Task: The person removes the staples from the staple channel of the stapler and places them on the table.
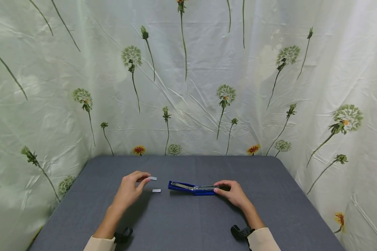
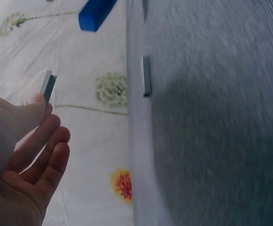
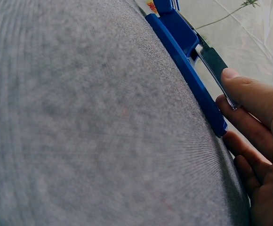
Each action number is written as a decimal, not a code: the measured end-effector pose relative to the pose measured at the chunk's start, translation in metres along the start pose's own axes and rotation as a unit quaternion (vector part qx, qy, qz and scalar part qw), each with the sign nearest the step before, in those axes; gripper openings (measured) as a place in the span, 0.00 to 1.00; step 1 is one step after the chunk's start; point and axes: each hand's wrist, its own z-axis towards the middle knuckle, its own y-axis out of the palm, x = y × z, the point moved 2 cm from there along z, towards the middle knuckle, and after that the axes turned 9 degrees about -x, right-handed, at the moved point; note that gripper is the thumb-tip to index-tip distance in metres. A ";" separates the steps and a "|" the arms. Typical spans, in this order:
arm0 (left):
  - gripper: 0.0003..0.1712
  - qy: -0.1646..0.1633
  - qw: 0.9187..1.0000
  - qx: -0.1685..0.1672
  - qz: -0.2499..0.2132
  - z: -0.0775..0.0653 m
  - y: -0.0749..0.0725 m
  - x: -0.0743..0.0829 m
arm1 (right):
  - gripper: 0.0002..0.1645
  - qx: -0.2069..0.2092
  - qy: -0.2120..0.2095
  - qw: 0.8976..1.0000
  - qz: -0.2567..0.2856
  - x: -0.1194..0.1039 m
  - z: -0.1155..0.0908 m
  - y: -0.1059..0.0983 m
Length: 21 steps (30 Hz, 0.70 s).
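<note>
A blue stapler [image 1: 204, 194] lies swung wide apart on the grey table, its metal magazine exposed and its top part tipped out to the left. My right hand [image 1: 234, 193] pinches the magazine's right end between thumb and fingers, with other fingertips close to the end of the blue base [image 3: 193, 80]. Left of the stapler, my left hand [image 1: 130, 188] holds a short silver strip of staples [image 1: 153, 178] between thumb and index finger, raised above the table. Its other fingers are loosely bent. A second staple strip [image 1: 156, 190] lies on the cloth just below.
Grey cloth covers the table [image 1: 188, 223]. Behind it and along both sides hangs a pale curtain [image 1: 194, 97] printed with dandelions. Dark bands with camera mounts sit at both wrists, by the beige sleeves [image 1: 264, 240].
</note>
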 end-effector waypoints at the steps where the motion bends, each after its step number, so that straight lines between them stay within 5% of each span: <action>1: 0.09 -0.004 1.000 -0.001 0.000 -0.001 -0.001 -0.002 | 0.13 0.000 0.000 1.000 -0.001 0.000 0.000 0.000; 9: 0.09 -0.029 1.000 -0.010 0.001 -0.004 -0.010 -0.015 | 0.13 0.001 0.000 1.000 -0.004 0.002 0.001 0.000; 21: 0.07 -0.081 0.995 -0.064 0.016 -0.010 -0.003 -0.035 | 0.13 0.000 -0.005 1.000 -0.001 0.000 0.000 0.000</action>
